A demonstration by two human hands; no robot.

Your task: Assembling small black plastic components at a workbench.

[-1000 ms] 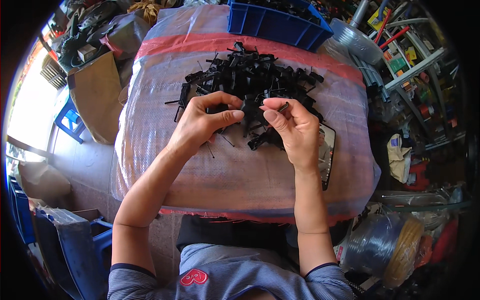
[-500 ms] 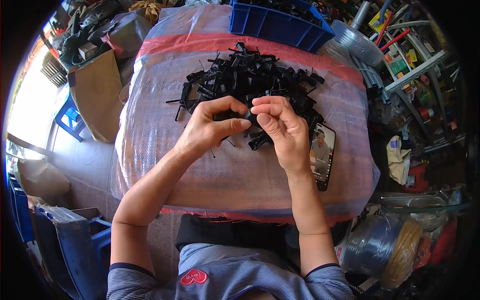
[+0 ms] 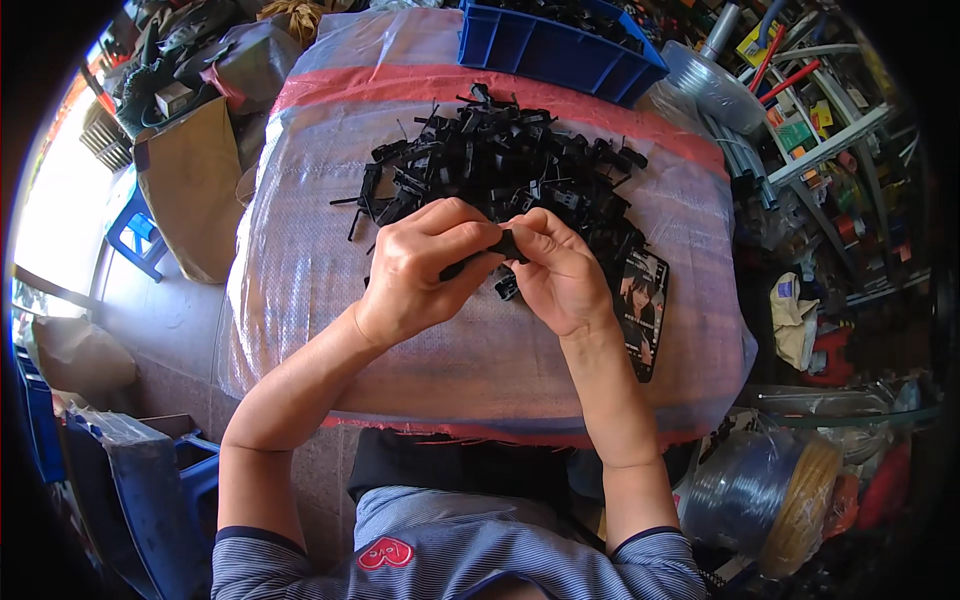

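Observation:
Both hands meet in front of a heap of black plastic parts [image 3: 475, 150], several with thin stems sticking out. A small black plastic part [image 3: 512, 246] sits pinched between the fingertips; its exact kind is hidden. My left hand [image 3: 425, 262] grips it from the left, fingers curled and thumb underneath. On the other side my right hand [image 3: 562, 272] pinches it with thumb and forefinger. The heap lies on a large bale [image 3: 290, 330] wrapped in woven plastic with red bands. A phone [image 3: 643, 315] with a lit screen lies just right of my right wrist.
A blue plastic crate [image 3: 560, 55] holding more black parts stands at the bale's far edge. Clear tubing coils [image 3: 710, 85] and a metal shelf [image 3: 830, 145] crowd the right. Wrapped spools [image 3: 760, 500] sit at lower right, a blue stool [image 3: 137, 232] at left.
My hands have closed in around the black part; the left fingers curl more and the right thumb now presses on it. The picture on the phone's screen has changed.

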